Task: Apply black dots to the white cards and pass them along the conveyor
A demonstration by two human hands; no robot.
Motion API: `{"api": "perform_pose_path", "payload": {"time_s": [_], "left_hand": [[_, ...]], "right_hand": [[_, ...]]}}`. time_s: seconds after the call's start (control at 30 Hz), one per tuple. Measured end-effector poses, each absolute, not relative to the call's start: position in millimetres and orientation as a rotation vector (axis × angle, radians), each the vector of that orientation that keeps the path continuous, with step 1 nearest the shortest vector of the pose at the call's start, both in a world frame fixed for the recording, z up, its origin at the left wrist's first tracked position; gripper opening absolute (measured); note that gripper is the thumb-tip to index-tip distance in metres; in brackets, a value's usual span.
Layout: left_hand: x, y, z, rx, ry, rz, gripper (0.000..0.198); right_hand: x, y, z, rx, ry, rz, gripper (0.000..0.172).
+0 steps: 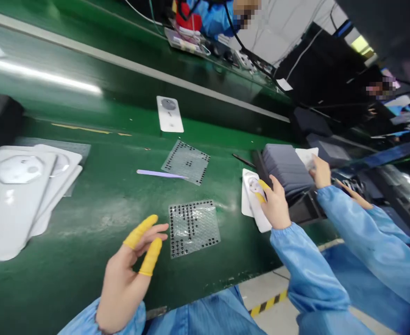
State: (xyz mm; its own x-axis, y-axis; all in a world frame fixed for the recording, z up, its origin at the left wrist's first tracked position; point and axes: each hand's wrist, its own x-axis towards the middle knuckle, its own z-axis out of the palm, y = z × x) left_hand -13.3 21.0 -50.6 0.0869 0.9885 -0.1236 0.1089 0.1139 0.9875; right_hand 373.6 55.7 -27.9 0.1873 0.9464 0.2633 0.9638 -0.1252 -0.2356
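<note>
Nearest the camera, our left hand (131,270) is half spread over the green bench (117,204), thumb and index finger well apart and gripping nothing. Both wear yellow finger cots (151,258), probably to limit marks on clean surfaces. Just beside these fingers lies a dotted sheet (207,229), flat and transparent with small black dots; laid centrally, it appears to be placed so that we can reach it easily. Our right hand (276,204) touches the upper of two overlapping white panels (263,222) on the bench; we cannot tell whether its fingers pinch the panel or only rest on it. We judge that the overlap leaves an edge exposed for grasping. Beyond the dotted sheet, a lavender tool (159,174) lies with its tip over a second sheet (186,163), presumably ready to pick up. At left, a loose pile of panels (11,214) seems fanned for easy separation. At right, a co-worker's hand (320,173) is at a white piece beside a grey stack (281,163)
</note>
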Motion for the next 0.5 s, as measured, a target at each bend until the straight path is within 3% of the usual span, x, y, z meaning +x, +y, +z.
{"api": "perform_pose_path", "payload": {"time_s": [0.13, 0.3, 0.4, 0.43, 0.5], "left_hand": [[-6, 24, -49, 1.275, 1.278, 1.043, 0.029], [-6, 29, -44, 1.316, 1.313, 1.047, 0.025], [-7, 30, -46, 1.344, 1.344, 1.050, 0.024], [-7, 30, -46, 1.349, 1.350, 1.046, 0.024], [-7, 29, -47, 1.358, 1.349, 1.040, 0.024]], "right_hand": [[329, 110, -10, -2.108, -2.062, -0.057, 0.038], [205, 244, -3, -2.112, -2.098, 0.280, 0.082], [147, 308, -10, -2.250, -1.867, 0.367, 0.098], [136, 321, -13, -2.267, -1.824, 0.387, 0.098], [129, 338, -18, -2.260, -1.781, 0.424, 0.081]]}}
